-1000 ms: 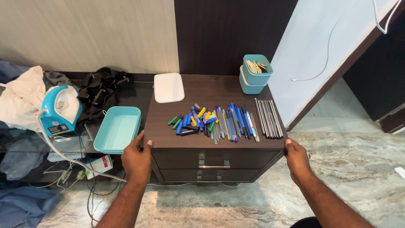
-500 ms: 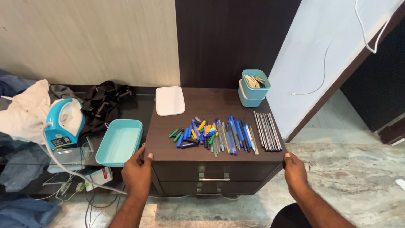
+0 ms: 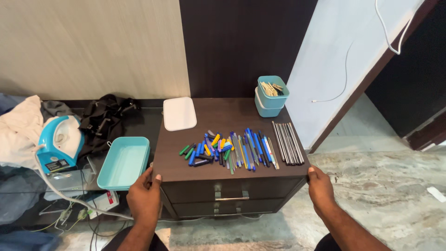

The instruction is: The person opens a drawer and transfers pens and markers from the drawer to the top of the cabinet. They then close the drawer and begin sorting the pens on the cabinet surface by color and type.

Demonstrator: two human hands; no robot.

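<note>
A view from above looks down on a low dark brown wooden drawer cabinet (image 3: 223, 116) standing against a dark wall panel. The person's left hand (image 3: 145, 199) grips the cabinet's front left corner, thumb on the top surface and fingers wrapped around the side. The right hand (image 3: 320, 188) clasps the front right corner the same way, thumb resting on the top edge. Both hands are closed on the cabinet itself and hold nothing else.

On the cabinet top, near the front edge, lies a spread of blue, green, yellow and black pens and markers (image 3: 227, 148), lined up side by side. Just to their right, towards the right edge, sits a row of thin grey metal rods (image 3: 288, 142), laid parallel. At the back left corner lies a flat white rectangular plastic lid (image 3: 179, 113). At the back right corner stand 2 stacked teal plastic tubs (image 3: 271, 96); the upper tub holds small pale sticks.

On the floor just left of the cabinet rests an open teal rectangular plastic container (image 3: 124, 162). Further left stands a teal and white clothes iron (image 3: 59, 144) with a pale cord, beside a black bag (image 3: 106, 118) and white cloth (image 3: 19, 130). The cabinet front shows 2 drawers with a silver bar handle (image 3: 232, 198).
</note>
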